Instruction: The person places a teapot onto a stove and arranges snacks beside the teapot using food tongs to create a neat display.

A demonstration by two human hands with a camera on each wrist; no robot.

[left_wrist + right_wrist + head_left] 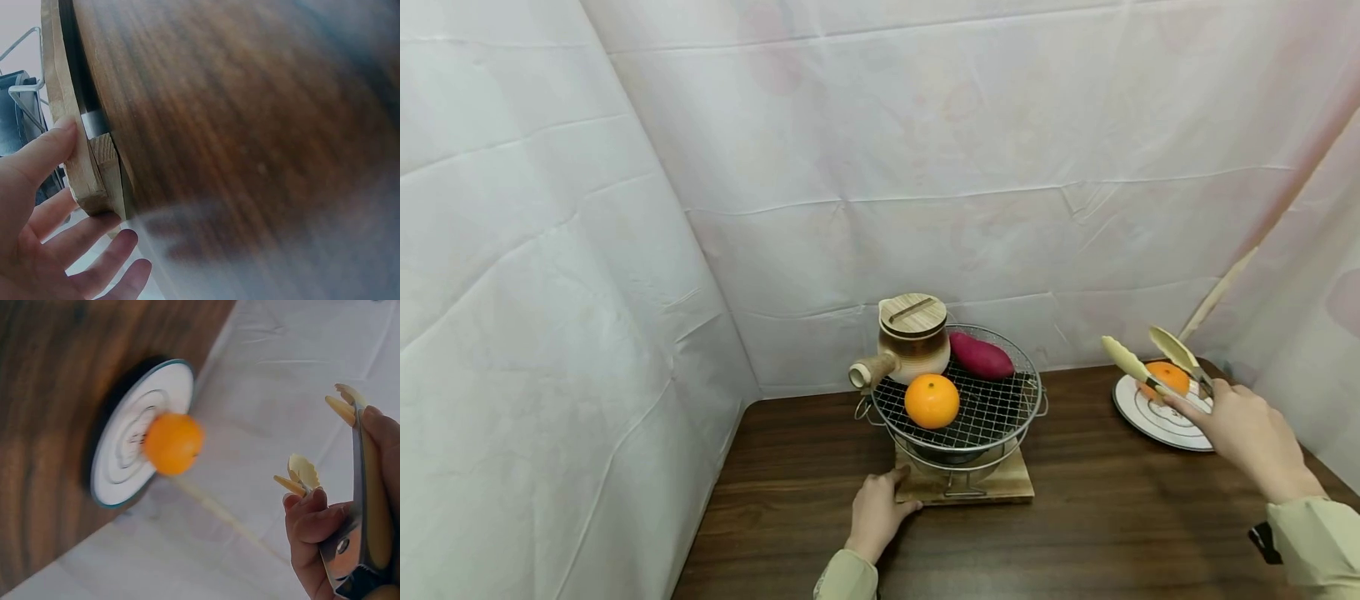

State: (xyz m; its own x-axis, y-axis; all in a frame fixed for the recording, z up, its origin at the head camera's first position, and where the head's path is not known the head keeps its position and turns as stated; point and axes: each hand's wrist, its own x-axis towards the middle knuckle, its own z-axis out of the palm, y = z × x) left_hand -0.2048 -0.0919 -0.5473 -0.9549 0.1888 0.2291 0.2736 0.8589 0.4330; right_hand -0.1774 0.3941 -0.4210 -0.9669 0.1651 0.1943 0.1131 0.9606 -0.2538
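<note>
My right hand (1255,437) holds a pair of tongs (370,494) with pale yellow tips, spread apart. In the head view the tongs appear above a white plate (1176,431) bearing an orange (173,444); the right wrist view shows the tips apart from the fruit. At the front left corner of a square wooden board (1013,485), my left hand (877,510) grips the edge, thumb on top and fingers at the side and below. A round wire-mesh grill (985,421) stands on this board. It carries another orange (932,402), a purple sweet potato (981,357) and a lidded pot (917,357).
Dark brown wood forms the tabletop (1105,500). Creased white sheeting (925,150) hangs behind it and at both sides. The pot's side handle (872,371) juts out past the grill's left rim.
</note>
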